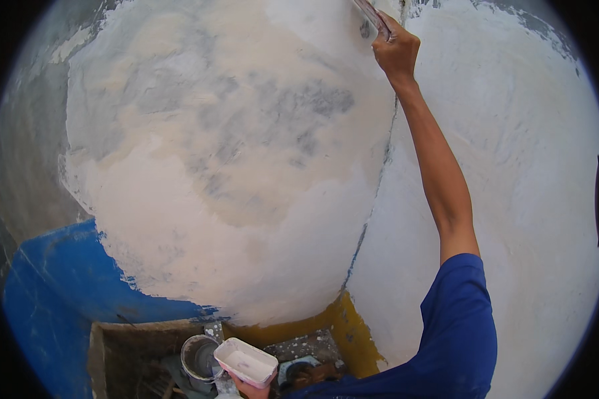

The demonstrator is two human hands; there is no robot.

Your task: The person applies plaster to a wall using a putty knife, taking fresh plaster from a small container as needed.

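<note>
Blue cloth makes up the sleeve (456, 326) on the near right side, and a bare arm (439, 169) reaches out of it to the far wall. At its end, the right hand (396, 48) is closed tight around a flat tool (374, 18). That tool is at the far edge, close to where two walls meet. It looks long and thin, with white smears on it, and part of it is cut off from sight. I cannot tell if it touches the wall.

Down on the near side, left of the sleeve, the left hand (253, 391) holds a tub (259, 351). The tub is long with round corners, white inside and pinkish outside, and it tips a little. Smooth white paste (245, 364) lies in it. Just left of the tub is a round, dirty bucket (192, 356).

The left wall (180, 193) is creamy white with gray smudges in the middle. Blue paint (60, 272) shows low on the left, and yellow paint (356, 332) low by the corner. The right wall (532, 166) is whiter.
</note>
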